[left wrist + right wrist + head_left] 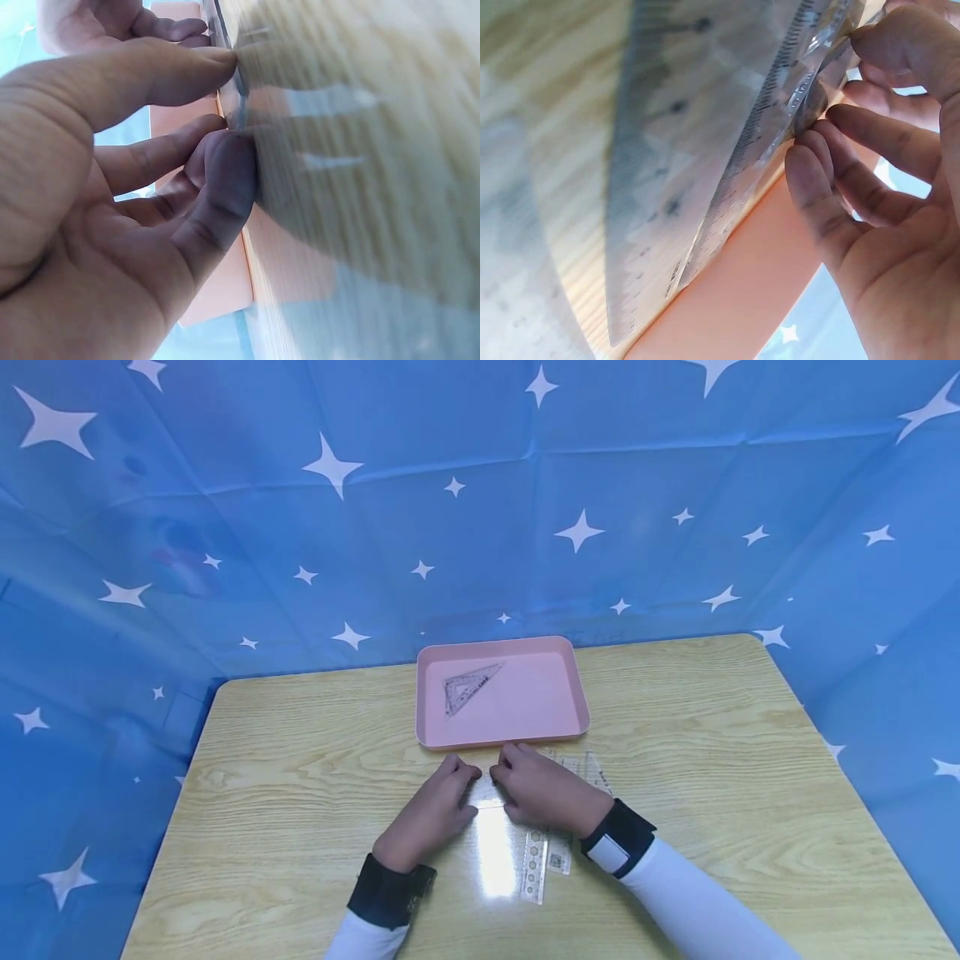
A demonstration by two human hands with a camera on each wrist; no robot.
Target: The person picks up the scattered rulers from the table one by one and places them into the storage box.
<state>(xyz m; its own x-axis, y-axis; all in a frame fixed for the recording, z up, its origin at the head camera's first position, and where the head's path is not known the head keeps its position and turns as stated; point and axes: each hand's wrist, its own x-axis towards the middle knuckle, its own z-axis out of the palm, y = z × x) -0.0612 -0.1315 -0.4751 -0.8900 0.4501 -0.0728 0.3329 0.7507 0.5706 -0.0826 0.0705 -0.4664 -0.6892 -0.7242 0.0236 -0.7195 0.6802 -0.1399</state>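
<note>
In the head view, both hands meet over the table just before the pink tray (510, 742). Between them lies a clear plastic drawing piece (486, 792), its outline partly hidden by fingers and glare. My left hand (431, 814) pinches its left edge; the left wrist view shows thumb and fingertips against its thin edge (242, 97). The fingers of my right hand (547, 787) pinch it from the other side. Under and beside the right hand lie a clear ruler with hexagonal holes (535, 864), another clear ruler (559, 856) and a clear triangular tip (596, 772).
A clear set square (468, 687) lies in the left half of the tray. The wood-grain table (300, 760) ends at a blue star-printed cloth (480, 527) behind and at the sides. Bright glare (495, 852) lies on the tabletop before the hands.
</note>
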